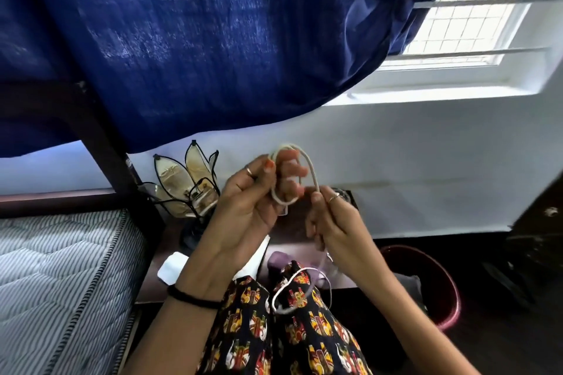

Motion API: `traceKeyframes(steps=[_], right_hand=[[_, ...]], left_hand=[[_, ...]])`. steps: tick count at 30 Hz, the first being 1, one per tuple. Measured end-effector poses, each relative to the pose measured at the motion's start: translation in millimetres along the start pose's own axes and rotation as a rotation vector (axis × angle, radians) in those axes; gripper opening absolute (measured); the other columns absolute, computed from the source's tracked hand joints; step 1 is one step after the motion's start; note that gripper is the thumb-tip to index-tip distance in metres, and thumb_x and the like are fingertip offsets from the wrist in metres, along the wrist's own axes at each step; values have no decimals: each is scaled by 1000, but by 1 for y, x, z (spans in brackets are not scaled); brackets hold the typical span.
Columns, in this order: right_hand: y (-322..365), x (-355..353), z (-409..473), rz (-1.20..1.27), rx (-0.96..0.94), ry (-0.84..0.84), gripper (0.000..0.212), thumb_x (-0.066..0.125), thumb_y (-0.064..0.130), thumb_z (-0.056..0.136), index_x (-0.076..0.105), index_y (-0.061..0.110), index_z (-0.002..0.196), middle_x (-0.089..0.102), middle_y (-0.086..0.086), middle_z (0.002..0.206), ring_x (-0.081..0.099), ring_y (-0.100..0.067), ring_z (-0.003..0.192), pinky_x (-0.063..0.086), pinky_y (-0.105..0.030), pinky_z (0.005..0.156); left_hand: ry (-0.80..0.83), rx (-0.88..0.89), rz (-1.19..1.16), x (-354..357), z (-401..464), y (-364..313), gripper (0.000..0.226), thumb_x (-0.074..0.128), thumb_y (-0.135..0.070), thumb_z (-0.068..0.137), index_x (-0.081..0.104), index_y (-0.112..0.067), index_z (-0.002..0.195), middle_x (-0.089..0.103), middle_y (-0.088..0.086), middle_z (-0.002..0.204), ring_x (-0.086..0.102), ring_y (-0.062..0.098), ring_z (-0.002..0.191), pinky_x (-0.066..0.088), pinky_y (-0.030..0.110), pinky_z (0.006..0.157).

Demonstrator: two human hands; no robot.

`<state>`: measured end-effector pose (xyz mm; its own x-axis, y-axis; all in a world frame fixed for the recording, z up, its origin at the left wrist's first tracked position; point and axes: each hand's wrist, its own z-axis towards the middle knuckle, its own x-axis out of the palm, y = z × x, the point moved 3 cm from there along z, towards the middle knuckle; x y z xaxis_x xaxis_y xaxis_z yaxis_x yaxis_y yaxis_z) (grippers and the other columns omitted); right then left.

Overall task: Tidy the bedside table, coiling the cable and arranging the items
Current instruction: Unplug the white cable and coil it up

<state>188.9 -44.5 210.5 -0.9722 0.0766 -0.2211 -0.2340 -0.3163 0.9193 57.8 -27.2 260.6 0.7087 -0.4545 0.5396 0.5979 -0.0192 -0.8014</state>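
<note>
A white cable [311,167] is looped around the fingers of my left hand [253,201], which is raised above the dark wooden bedside table [152,283]. My right hand [332,222] pinches the same cable just right of the loop. The slack runs down through that hand and hangs in a loose curl over my patterned clothing near the table's front edge. A small white connector end shows under my left palm.
A petal-shaped glass lamp [185,183] stands at the table's back left. A white flat object [172,268] and a purple object [278,260] lie on the table. A striped mattress [61,268] is left, a red bucket [438,283] right, a blue curtain [198,39] above.
</note>
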Motion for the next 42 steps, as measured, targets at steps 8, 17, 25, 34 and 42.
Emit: traceKeyframes(steps=[8,17,25,34,42], right_hand=[[8,14,-64,5,31,248,26,43,24,97,55,4,86,56,19,60,46,1,54,37,-12,54],[38,16,-90,446,285,326,27,44,30,96,49,3,91,46,-8,53,43,-22,42,46,-38,53],[27,3,-86,93,325,204,29,38,31,101,59,20,84,40,6,51,35,-3,39,32,-23,40],[37,-3,-96,-293,89,315,14,47,31,98,58,28,106,53,22,58,44,-1,52,31,-17,53],[60,-1,-97,-573,-49,628,47,49,23,94,35,40,136,57,19,103,52,-1,89,44,-20,86]], left_hand=[[-40,63,-95,15,-14,-15,36,42,-17,89,55,-7,122,65,5,124,62,15,114,53,23,89],[-159,189,-33,29,-16,-10,37,49,-16,85,54,-14,121,68,-4,119,61,13,115,49,23,96],[-177,157,-234,35,-19,-7,32,47,-13,87,57,-7,117,67,6,119,65,16,108,53,25,88],[-181,160,-15,23,-16,5,31,46,-11,91,55,-13,120,68,-2,118,64,15,110,53,22,88],[-2,148,530,22,-26,25,34,41,-10,97,46,-18,129,62,-6,125,65,11,106,47,18,88]])
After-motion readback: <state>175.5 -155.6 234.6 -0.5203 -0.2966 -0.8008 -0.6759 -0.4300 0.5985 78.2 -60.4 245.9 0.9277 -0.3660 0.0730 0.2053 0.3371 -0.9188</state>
